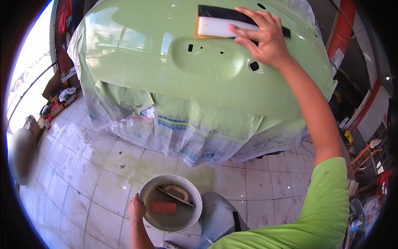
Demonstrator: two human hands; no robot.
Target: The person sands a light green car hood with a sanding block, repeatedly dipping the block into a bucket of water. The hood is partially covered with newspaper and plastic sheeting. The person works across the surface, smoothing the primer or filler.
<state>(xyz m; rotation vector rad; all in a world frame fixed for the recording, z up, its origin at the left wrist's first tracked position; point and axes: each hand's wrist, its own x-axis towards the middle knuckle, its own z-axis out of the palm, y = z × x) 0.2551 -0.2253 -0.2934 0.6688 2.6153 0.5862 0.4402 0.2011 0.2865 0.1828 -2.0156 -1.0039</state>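
My right hand (267,39) is closed around a long sanding block (214,27), white with a black layer and a tan edge. The block lies on the wet, glossy pale green car panel (132,70), above a recess with several small cutouts. Low in the view, my left hand (137,207) grips the left rim of a round metal basin (199,203) of cloudy water. In the basin sit a red rectangular block (163,207) and a flat tool with a curved handle (179,191).
Newspaper masking sheets (186,137) hang below the panel. Pale floor tiles (99,182) surround the basin, with my leg (217,211) at its right. Boxes (56,108) and clutter line the left wall. A red pipe (342,27) and orange tools (362,159) stand at the right.
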